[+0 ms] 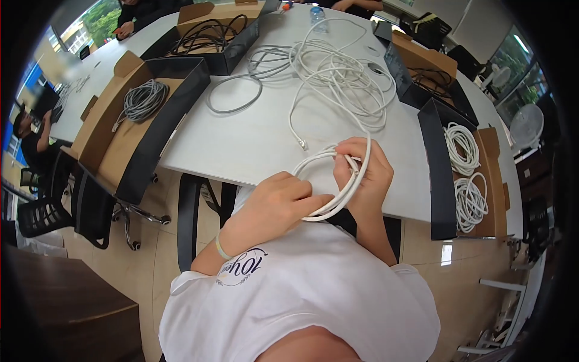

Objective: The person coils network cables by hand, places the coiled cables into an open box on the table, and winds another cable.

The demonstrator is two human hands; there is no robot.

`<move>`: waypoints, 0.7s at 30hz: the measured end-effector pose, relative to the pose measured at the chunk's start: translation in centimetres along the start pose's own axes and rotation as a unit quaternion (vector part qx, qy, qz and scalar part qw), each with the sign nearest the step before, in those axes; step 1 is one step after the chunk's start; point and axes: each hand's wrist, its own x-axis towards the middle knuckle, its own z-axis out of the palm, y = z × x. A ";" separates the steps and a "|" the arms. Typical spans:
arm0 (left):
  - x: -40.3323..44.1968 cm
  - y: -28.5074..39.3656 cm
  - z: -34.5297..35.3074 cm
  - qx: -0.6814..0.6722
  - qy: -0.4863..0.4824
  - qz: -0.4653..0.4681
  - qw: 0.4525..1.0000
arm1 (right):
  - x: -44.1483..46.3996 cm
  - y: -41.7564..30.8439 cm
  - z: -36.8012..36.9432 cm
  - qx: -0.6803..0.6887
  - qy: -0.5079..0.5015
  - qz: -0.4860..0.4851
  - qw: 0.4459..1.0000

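"Where's the white coil [345, 200]?"
"At the six o'clock edge of the desk [259, 142]; left hand [274, 204] and right hand [369, 175] both have fingers clamped on it."
"The white tangle [338, 77]?"
"Twelve o'clock from the hands."

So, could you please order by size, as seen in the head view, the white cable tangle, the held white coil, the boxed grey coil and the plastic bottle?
1. White cable tangle
2. Held white coil
3. Boxed grey coil
4. Plastic bottle
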 end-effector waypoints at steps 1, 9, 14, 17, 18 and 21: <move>0.1 0.0 0.5 -0.022 0.008 0.015 1.000 | -0.1 0.4 0.3 0.039 0.033 -0.001 0.999; 0.1 0.1 2.5 -0.209 -0.035 -0.041 0.976 | -1.3 2.2 1.0 0.104 0.123 -0.002 0.987; 0.3 0.7 2.7 -0.191 -0.074 -0.017 0.979 | -1.6 2.0 0.9 0.037 0.094 -0.086 0.991; 0.2 0.9 2.9 -0.144 -0.098 -0.023 0.985 | -1.1 1.3 2.3 0.244 0.152 -0.095 0.953; 0.1 0.9 3.0 -0.142 -0.099 -0.023 0.985 | -1.2 1.4 2.1 0.245 0.153 -0.095 0.953; 0.0 0.8 3.0 -0.106 -0.116 -0.026 0.987 | -1.0 1.7 0.2 -0.016 0.004 -0.124 0.992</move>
